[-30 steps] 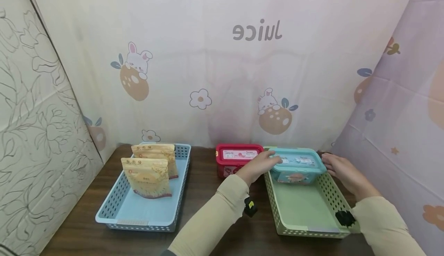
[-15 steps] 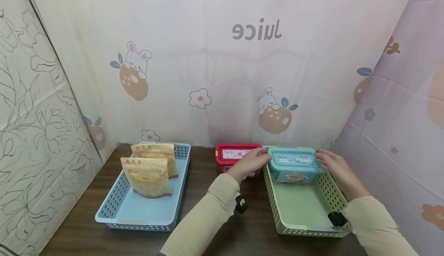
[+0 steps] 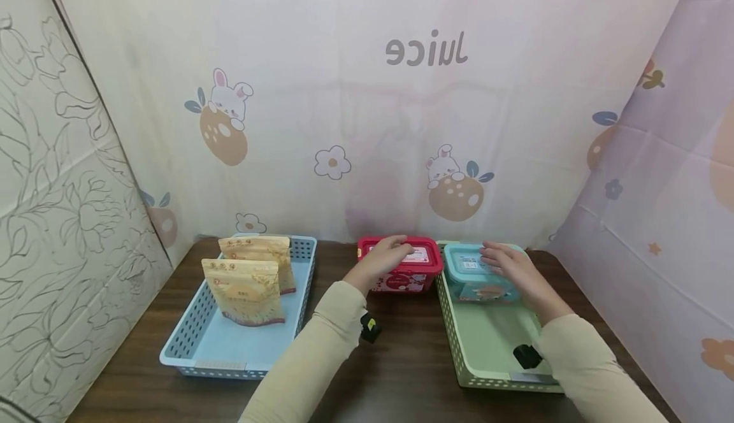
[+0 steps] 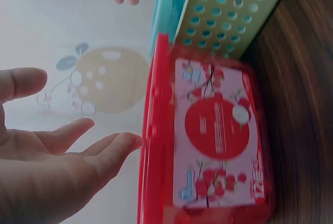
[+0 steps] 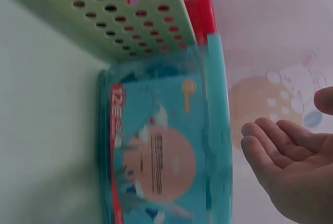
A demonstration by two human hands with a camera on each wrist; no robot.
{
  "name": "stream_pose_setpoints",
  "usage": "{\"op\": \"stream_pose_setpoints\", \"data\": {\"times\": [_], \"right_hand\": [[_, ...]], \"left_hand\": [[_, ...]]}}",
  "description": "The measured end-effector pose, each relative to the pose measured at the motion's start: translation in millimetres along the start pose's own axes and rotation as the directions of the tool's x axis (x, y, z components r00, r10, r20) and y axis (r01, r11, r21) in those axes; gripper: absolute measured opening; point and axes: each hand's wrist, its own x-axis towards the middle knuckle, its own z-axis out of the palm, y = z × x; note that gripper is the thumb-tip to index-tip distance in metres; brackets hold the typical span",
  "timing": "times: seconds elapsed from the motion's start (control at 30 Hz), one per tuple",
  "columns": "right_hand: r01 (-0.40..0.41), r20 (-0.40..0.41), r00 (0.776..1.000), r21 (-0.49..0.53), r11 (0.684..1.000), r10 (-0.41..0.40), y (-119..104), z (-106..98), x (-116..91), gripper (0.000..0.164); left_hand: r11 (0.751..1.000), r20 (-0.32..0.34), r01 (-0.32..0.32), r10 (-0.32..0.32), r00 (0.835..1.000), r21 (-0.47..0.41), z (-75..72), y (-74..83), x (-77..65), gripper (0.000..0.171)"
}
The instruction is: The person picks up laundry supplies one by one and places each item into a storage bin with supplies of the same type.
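Note:
A red lidded plastic box (image 3: 406,281) with a pink label stands on the table, left of the green basket. My left hand (image 3: 383,260) is above its lid, fingers extended; the left wrist view shows the fingers (image 4: 112,153) near the lid's edge with nothing held. A turquoise lidded box (image 3: 484,290) sits inside the far end of the green basket (image 3: 455,346). Over its lid hovers my right hand (image 3: 518,273), fingers loosely extended. In the right wrist view that hand (image 5: 296,156) is apart from the turquoise box and holds nothing.
At the left, a blue basket (image 3: 229,350) holds two yellow pouches (image 3: 243,292) standing upright, one behind the other. The dark wood table (image 3: 395,372) shows between the baskets. A printed curtain (image 3: 367,123) hangs right behind the table's back edge.
Both hands have shifted left. The left went from the turquoise box's left side to above the red box; the right moved from its right side to over its lid. The boxes stay put.

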Motion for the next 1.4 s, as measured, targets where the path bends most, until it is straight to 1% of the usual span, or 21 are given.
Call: {"op": "stream_pose_setpoints", "data": {"times": [0.13,0.27,0.37,0.57,0.73,0.9,1.03,1.1,1.13,1.2,1.23,1.3,1.4], "right_hand": [[-0.006,0.027,1.0,0.007,1.0,0.006,-7.0,10.8,7.2,0.065],[-0.057,0.068,0.996,0.024,0.998,0.056,-14.0,21.4,14.3,0.065],[-0.096,0.089,0.992,0.038,0.995,0.092,-18.7,28.2,18.7,0.066],[-0.074,0.094,0.993,0.016,0.997,0.072,-23.7,36.5,25.9,0.067],[-0.077,0.096,0.992,-0.014,0.997,0.078,-26.6,40.3,30.4,0.072],[-0.071,0.091,0.993,-0.059,0.996,0.076,-29.2,44.6,35.5,0.07],[-0.075,0.077,0.993,-0.124,0.99,0.085,-30.8,47.4,40.8,0.068],[-0.059,0.077,0.994,-0.18,0.982,0.074,-32.1,48.4,43.3,0.066],[-0.049,0.078,0.995,-0.206,0.977,0.066,-32.8,48.8,44.9,0.065],[-0.018,0.076,0.996,-0.272,0.962,0.04,-34.8,50.7,48.3,0.06],[0.007,0.078,0.997,-0.31,0.951,0.018,-36.0,52.1,49.9,0.057],[0.046,0.071,0.997,-0.383,0.923,-0.02,-39.0,56.0,52.2,0.051],[0.07,0.046,0.997,-0.473,0.878,-0.055,-40.3,63.0,56.9,0.031]], "left_hand": [[1.0,-0.032,0.026,-0.026,0.999,0.007,-11.0,-3.4,0.0,0.062],[0.999,-0.062,0.038,-0.039,0.997,-0.019,-21.2,-5.3,-1.6,0.06],[0.999,-0.073,0.032,-0.035,0.997,-0.038,-28.1,-6.6,-2.6,0.06],[0.997,-0.083,0.05,-0.054,0.995,-0.054,-40.0,-9.9,-4.7,0.06],[0.995,-0.101,0.065,-0.073,0.992,-0.077,-47.4,-11.5,-6.1,0.061],[0.997,-0.109,0.057,-0.063,0.992,-0.058,-52.9,-12.5,-8.0,0.062],[0.999,-0.115,0.041,-0.042,0.992,-0.012,-55.6,-16.0,-9.1,0.063],[0.999,-0.116,0.035,-0.033,0.993,0.018,-56.5,-18.9,-8.8,0.063],[0.999,-0.117,0.036,-0.031,0.993,0.037,-56.8,-20.4,-8.4,0.063],[0.994,-0.12,0.038,-0.026,0.992,0.102,-57.1,-23.7,-7.2,0.062],[0.988,-0.124,0.031,-0.013,0.992,0.149,-57.1,-25.4,-5.5,0.061],[0.969,-0.129,0.024,0.009,0.992,0.247,-56.4,-27.4,-2.8,0.057],[0.92,-0.137,0.005,0.053,0.989,0.393,-54.3,-28.2,1.6,0.042]]}}
